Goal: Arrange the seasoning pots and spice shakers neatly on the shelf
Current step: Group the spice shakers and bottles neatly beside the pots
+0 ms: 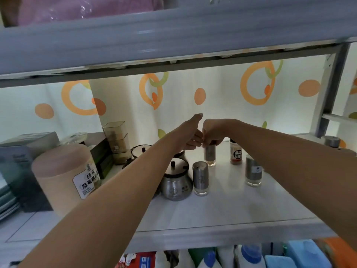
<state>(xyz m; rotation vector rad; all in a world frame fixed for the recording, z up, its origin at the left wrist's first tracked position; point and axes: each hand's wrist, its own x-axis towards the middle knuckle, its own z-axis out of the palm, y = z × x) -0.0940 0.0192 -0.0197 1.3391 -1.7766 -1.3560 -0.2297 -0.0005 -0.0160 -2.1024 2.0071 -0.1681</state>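
Right hand (212, 132) is pinching the cap of a slim brushed-steel shaker (210, 154) from above. It's standing upright near the back of the glossy white shelf (231, 209), probably so it lines up with the matching shaker (201, 177) and the squat steel pot (176, 182). Left hand (190, 139) is curled right against it with the thumb up, maybe steadying, but I can't tell if it's actually gripping anything.

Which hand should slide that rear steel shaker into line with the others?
Right. The right hand grips the rear steel shaker by its cap; the left hand sits beside it, hold unclear.
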